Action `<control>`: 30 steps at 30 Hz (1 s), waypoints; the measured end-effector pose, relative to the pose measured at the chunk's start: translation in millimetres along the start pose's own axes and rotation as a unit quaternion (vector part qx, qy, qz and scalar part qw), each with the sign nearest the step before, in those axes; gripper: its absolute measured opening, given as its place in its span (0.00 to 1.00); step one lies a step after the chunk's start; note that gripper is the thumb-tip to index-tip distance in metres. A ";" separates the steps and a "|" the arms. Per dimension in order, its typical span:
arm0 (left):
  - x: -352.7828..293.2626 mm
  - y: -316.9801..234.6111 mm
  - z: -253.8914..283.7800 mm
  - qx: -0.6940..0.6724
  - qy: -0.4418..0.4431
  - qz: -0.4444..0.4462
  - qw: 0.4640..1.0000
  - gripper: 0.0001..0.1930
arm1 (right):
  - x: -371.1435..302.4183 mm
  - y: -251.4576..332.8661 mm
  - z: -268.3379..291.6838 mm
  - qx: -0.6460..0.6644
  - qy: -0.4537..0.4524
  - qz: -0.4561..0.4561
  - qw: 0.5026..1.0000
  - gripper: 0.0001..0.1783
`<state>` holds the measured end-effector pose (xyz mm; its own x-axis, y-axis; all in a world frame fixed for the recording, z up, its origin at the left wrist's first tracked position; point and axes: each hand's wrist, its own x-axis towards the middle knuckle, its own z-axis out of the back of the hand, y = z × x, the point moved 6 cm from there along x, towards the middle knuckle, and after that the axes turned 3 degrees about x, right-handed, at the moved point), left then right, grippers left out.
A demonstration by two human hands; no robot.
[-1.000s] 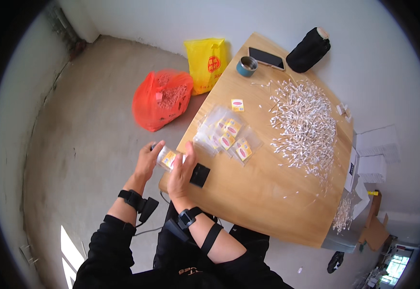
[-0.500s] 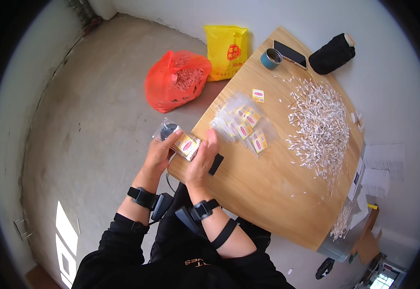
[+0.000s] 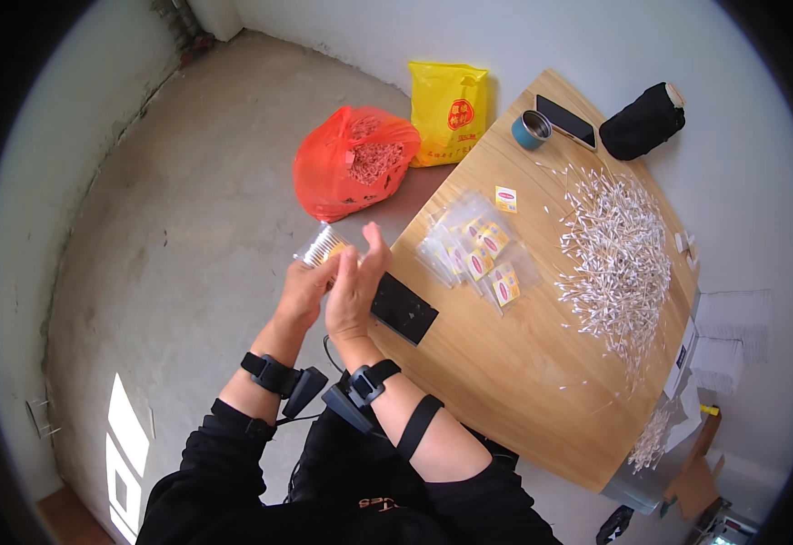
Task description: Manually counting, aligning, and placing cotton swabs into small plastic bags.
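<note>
Over the floor off the table's near left corner, my left hand (image 3: 304,292) is closed on a clear packet of cotton swabs (image 3: 322,245). White swab tips line its upper part, and a bit of yellow label shows below. My right hand (image 3: 354,289) is close against my left hand and the packet's lower end, its fingers stretched upward. Hands hide most of the packet's lower part. On the table to the right lie several clear bags with yellow labels (image 3: 480,262), overlapping. Farther right spreads a large heap of loose cotton swabs (image 3: 616,259).
A flat black rectangular thing (image 3: 403,309) lies at the wooden table's (image 3: 505,381) left edge. A blue cup (image 3: 531,130), a phone (image 3: 566,122) and a black cylindrical thing (image 3: 642,121) stand or lie at the back. Red (image 3: 346,177) and yellow bags (image 3: 449,109) sit on the floor.
The packet has tipped so its swab tips face me instead of its label. My right hand has moved left, uncovering more of the black rectangular thing. The whole view has shifted slightly.
</note>
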<state>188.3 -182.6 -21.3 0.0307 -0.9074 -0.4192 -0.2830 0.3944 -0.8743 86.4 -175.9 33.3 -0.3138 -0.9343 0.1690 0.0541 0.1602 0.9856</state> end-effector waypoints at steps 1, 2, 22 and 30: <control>0.7 -7.5 1.6 0.002 0.002 -0.001 1.000 0.13 | 3.7 4.8 -3.3 0.001 -0.003 0.001 1.000 0.37; -0.1 -19.8 7.6 0.021 -0.020 -0.030 0.999 0.12 | 6.9 11.2 -9.3 0.026 0.013 0.010 1.000 0.37; -140.8 -33.7 -96.7 -0.391 0.199 0.240 0.866 0.10 | -14.8 133.1 131.4 0.111 0.261 -0.121 0.951 0.08; -173.5 -2.3 -124.7 -0.377 0.234 0.317 0.838 0.09 | -45.4 160.6 177.3 -0.072 0.187 0.014 0.980 0.05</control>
<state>64.1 -44.3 84.0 -0.6847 -0.5772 -0.4450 -0.6311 0.7749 -0.0340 -58.7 -51.4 183.9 0.0581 -0.9857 0.1582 0.2000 0.1667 0.9655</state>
